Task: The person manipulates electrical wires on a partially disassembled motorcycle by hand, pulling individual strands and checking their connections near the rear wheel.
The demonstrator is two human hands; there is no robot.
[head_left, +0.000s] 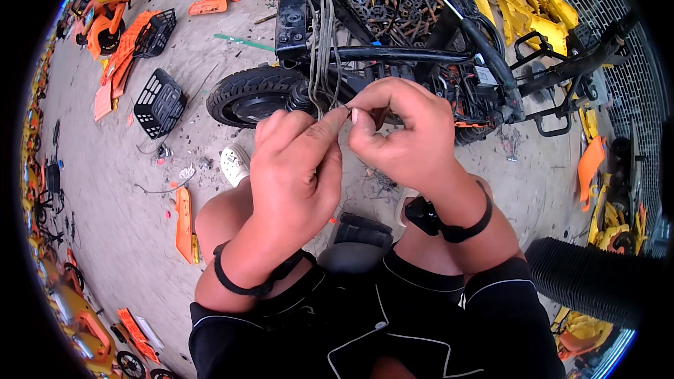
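A bundle of thin grey cables (324, 35) hangs over the black scooter frame (421, 52) and runs down to my fingers. My left hand (291, 165) is closed, pinching a cable between thumb and forefinger. Fingertip to fingertip with it, my right hand (404, 130) pinches at the same spot, also closed. The cable ends are mostly hidden by my fingers. Just beyond my left hand is the black wheel (256, 91) of the frame.
Rusty metal parts (382, 3) are heaped behind the frame. Two black plastic baskets, one the nearer basket (160, 104), lie left on the concrete floor. Yellow panels (519, 0) pile up at the far right. A black ribbed hose (583, 274) is at my right.
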